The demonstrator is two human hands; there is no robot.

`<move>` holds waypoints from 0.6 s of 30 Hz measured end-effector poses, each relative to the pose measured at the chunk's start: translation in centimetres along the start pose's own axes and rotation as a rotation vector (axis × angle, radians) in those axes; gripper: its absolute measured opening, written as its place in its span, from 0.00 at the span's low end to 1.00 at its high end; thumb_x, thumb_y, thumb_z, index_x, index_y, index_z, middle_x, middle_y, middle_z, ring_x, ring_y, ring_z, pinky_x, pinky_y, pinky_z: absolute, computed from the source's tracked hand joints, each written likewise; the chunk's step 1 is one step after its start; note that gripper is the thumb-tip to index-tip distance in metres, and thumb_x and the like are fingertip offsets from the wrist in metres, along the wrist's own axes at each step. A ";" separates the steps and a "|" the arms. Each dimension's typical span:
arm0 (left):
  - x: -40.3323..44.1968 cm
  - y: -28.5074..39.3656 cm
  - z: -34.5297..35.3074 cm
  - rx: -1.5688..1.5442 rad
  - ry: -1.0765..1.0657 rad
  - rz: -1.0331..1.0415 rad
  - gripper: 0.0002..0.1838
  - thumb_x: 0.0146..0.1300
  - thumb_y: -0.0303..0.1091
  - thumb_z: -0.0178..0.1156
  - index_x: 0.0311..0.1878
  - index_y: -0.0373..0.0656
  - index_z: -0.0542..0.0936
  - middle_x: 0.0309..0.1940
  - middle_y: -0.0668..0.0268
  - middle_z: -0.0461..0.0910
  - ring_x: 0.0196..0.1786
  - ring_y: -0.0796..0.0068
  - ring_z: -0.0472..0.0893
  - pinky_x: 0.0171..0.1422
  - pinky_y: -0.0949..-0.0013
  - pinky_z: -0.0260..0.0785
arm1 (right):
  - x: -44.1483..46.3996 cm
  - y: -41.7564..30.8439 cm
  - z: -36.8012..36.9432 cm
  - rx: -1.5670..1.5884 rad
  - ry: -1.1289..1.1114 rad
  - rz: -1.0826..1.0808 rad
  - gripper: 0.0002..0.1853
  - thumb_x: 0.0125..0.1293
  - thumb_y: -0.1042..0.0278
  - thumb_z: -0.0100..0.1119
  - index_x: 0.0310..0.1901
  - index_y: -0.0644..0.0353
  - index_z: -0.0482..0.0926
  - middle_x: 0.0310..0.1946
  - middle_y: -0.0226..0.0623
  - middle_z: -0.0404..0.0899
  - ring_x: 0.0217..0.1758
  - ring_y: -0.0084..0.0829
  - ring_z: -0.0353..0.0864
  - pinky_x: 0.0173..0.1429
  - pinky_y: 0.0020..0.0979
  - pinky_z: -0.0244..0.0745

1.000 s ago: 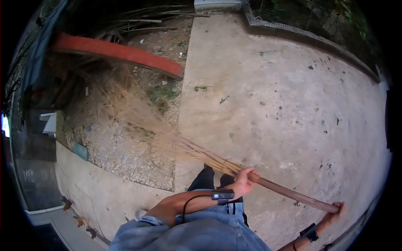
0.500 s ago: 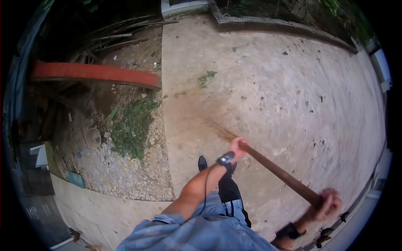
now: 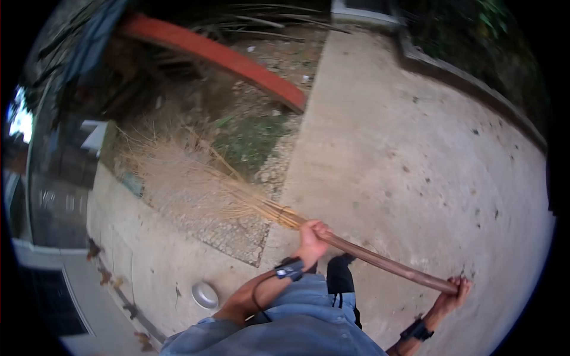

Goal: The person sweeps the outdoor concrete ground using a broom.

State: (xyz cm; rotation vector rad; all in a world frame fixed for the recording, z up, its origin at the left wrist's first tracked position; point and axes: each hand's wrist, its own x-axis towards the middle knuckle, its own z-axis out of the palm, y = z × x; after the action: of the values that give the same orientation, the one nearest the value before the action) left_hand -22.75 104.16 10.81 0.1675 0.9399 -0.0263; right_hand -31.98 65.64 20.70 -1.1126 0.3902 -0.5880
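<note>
Broom (image 3: 285,215): in both hands, slanting across the body, with the long handle (image 3: 386,264) over the concrete (image 3: 374,160) and the twiggy bristles (image 3: 196,184) spread out over the gravel patch (image 3: 237,240). They're pretty blurry, so can't tell if they're touching the ground.
Left hand (image 3: 313,236): fingers wrapped tight around the broom, right by where the bundle of stalks starts.
Right hand (image 3: 458,291): fingers closed around the far end of the handle.
Wrists: black band on each one, fwiw.
Greens (image 3: 252,142): a leafy heap on the gravel, just beyond the bristles.
Red beam (image 3: 219,56): sits past the greens, one end near the concrete edge.
Metal bowl (image 3: 205,295): on the paving beside the left forearm.
</note>
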 end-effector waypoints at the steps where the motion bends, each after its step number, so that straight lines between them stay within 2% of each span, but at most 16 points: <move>1: 1.1 -0.2 -1.0 -0.056 -0.069 0.016 0.11 0.44 0.28 0.49 0.13 0.50 0.59 0.09 0.73 0.56 0.15 0.78 0.57 0.27 0.72 0.56 | 0.7 0.6 -2.9 0.081 -0.160 0.065 0.10 0.55 0.63 0.48 0.35 0.60 0.71 0.31 0.33 0.70 0.36 0.28 0.69 0.42 0.31 0.66; 2: 1.8 -0.2 -1.3 -0.093 -0.125 0.036 0.12 0.45 0.28 0.49 0.13 0.50 0.59 0.09 0.73 0.55 0.15 0.78 0.57 0.26 0.73 0.55 | 1.1 1.3 -4.3 0.171 -0.406 0.057 0.14 0.56 0.61 0.48 0.41 0.58 0.70 0.37 0.34 0.70 0.40 0.27 0.69 0.44 0.30 0.66; 3: 2.2 0.0 -1.1 -0.120 -0.142 0.004 0.12 0.45 0.28 0.49 0.13 0.50 0.58 0.09 0.73 0.55 0.15 0.79 0.57 0.25 0.72 0.55 | -0.2 0.3 -0.6 0.120 -0.256 0.030 0.06 0.57 0.65 0.47 0.31 0.56 0.64 0.29 0.30 0.63 0.33 0.24 0.64 0.42 0.29 0.63; 4: 3.2 -0.1 -0.9 -0.116 -0.055 -0.049 0.12 0.45 0.28 0.49 0.13 0.50 0.58 0.09 0.73 0.55 0.15 0.79 0.57 0.26 0.72 0.56 | -1.5 -0.8 3.5 0.063 -0.106 0.011 0.10 0.57 0.70 0.47 0.22 0.54 0.58 0.20 0.27 0.57 0.27 0.21 0.59 0.40 0.27 0.60; 5: 4.3 -0.4 -0.6 -0.111 0.030 -0.118 0.12 0.46 0.27 0.49 0.14 0.50 0.58 0.10 0.73 0.55 0.15 0.78 0.58 0.26 0.72 0.56 | -1.2 -2.1 3.6 0.053 -0.122 0.026 0.10 0.57 0.70 0.47 0.22 0.54 0.58 0.20 0.27 0.57 0.27 0.21 0.59 0.40 0.27 0.60; 6: 3.8 -1.4 -0.4 -0.135 0.035 -0.120 0.12 0.46 0.27 0.49 0.14 0.50 0.58 0.10 0.73 0.55 0.15 0.78 0.58 0.26 0.72 0.56 | -0.4 -3.1 3.4 0.040 -0.207 -0.070 0.10 0.57 0.70 0.47 0.22 0.54 0.58 0.20 0.27 0.56 0.27 0.22 0.59 0.42 0.27 0.60; 7: 2.3 -2.4 0.4 -0.201 -0.018 -0.207 0.12 0.47 0.27 0.48 0.14 0.49 0.59 0.10 0.74 0.55 0.15 0.79 0.58 0.26 0.73 0.56 | 0.4 -4.5 3.4 0.025 -0.284 -0.165 0.10 0.57 0.70 0.46 0.22 0.55 0.58 0.20 0.27 0.56 0.27 0.22 0.59 0.44 0.28 0.60; 8: 0.7 -3.2 1.3 -0.252 -0.068 -0.296 0.13 0.49 0.26 0.47 0.14 0.49 0.59 0.10 0.74 0.55 0.15 0.80 0.58 0.26 0.75 0.56 | 1.3 -6.3 3.3 0.013 -0.257 -0.211 0.10 0.57 0.71 0.46 0.22 0.55 0.58 0.20 0.28 0.56 0.27 0.22 0.58 0.46 0.28 0.60; 11: -2.6 -5.8 2.4 -0.203 -0.140 -0.210 0.13 0.48 0.26 0.49 0.14 0.49 0.59 0.10 0.74 0.56 0.16 0.79 0.59 0.29 0.72 0.58 | 4.5 -10.9 2.3 0.010 -0.079 -0.256 0.10 0.56 0.72 0.46 0.20 0.56 0.57 0.20 0.28 0.54 0.26 0.24 0.56 0.53 0.31 0.56; 13: 1.5 -6.3 0.2 -0.274 0.028 -0.256 0.13 0.48 0.26 0.50 0.14 0.49 0.59 0.10 0.73 0.58 0.16 0.78 0.59 0.32 0.71 0.61 | 4.0 -9.3 5.5 -0.102 -0.276 -0.236 0.11 0.56 0.73 0.45 0.20 0.56 0.57 0.20 0.29 0.54 0.26 0.25 0.55 0.55 0.34 0.56; 14: 1.3 -6.3 0.3 -0.289 0.077 -0.276 0.13 0.47 0.25 0.50 0.13 0.49 0.59 0.10 0.73 0.57 0.15 0.78 0.59 0.32 0.71 0.60 | 4.7 -8.6 5.2 -0.006 -0.426 -0.190 0.10 0.55 0.75 0.44 0.19 0.57 0.57 0.20 0.31 0.54 0.27 0.25 0.55 0.56 0.37 0.56; 15: 1.4 -6.3 0.8 -0.314 0.121 -0.287 0.13 0.47 0.25 0.49 0.13 0.49 0.59 0.09 0.73 0.57 0.15 0.78 0.59 0.31 0.72 0.60 | 6.5 -8.9 5.8 -0.001 -0.463 -0.185 0.10 0.55 0.75 0.44 0.19 0.57 0.57 0.20 0.31 0.54 0.27 0.25 0.55 0.56 0.37 0.56; 16: -0.1 -6.3 1.2 -0.321 0.128 -0.281 0.13 0.47 0.25 0.49 0.13 0.49 0.59 0.09 0.73 0.57 0.15 0.78 0.59 0.31 0.72 0.60 | 7.0 -9.9 6.0 0.009 -0.358 -0.259 0.10 0.54 0.75 0.44 0.19 0.57 0.56 0.20 0.31 0.54 0.27 0.25 0.54 0.56 0.38 0.55; 17: -2.4 -7.7 1.6 -0.356 -0.020 -0.238 0.13 0.47 0.25 0.49 0.13 0.49 0.59 0.09 0.73 0.57 0.15 0.78 0.59 0.30 0.72 0.59 | 7.3 -12.1 6.1 -0.007 -0.253 -0.338 0.10 0.54 0.76 0.43 0.19 0.58 0.56 0.20 0.32 0.53 0.27 0.25 0.54 0.57 0.39 0.54; 18: -3.2 -8.3 2.7 -0.401 -0.192 -0.174 0.13 0.48 0.25 0.49 0.13 0.49 0.59 0.09 0.73 0.57 0.15 0.78 0.59 0.30 0.73 0.59 | 8.1 -13.7 6.9 0.006 -0.296 -0.348 0.11 0.53 0.76 0.43 0.19 0.58 0.54 0.20 0.32 0.52 0.27 0.26 0.54 0.59 0.40 0.52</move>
State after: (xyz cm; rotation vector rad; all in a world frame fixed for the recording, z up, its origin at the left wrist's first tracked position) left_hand -23.30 95.35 13.89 -0.2844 0.7485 -0.0138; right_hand -25.05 61.22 35.95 -1.2506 -0.0642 -0.7146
